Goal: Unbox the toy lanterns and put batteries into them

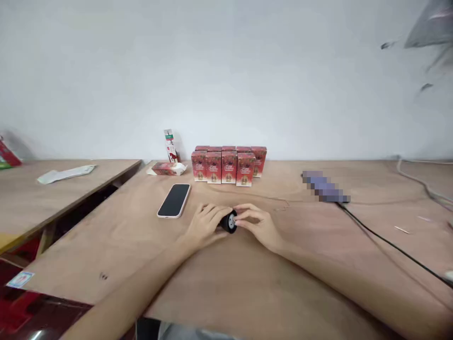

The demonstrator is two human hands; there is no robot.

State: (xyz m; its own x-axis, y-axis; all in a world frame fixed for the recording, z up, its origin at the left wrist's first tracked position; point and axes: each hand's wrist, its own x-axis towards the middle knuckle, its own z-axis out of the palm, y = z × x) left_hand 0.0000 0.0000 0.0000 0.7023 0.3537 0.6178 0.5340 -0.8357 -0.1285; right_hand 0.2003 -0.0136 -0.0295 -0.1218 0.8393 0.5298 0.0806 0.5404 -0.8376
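A short black cylinder [229, 222] with a pale grey round end lies in my left hand [205, 224], whose fingers wrap over its top and side. The grey end faces right, and small dark marks show on it. My right hand [260, 226] comes from the right, its fingers closed together, with the fingertips touching the rim and the grey end. Whether a small part sits between those fingertips is hidden. Both hands are just above the wooden table [226, 278]. Beyond my left hand lies a phone [174, 200] with a dark screen.
Several red boxes [228, 167] stand in rows near the wall. Left of them are a red packet [166, 168] lying flat and an upright clear package [170, 146]. At right, a pixelated phone-like device [323, 187] has a black cable [382, 238]. A second table [63, 189] stands left across a gap.
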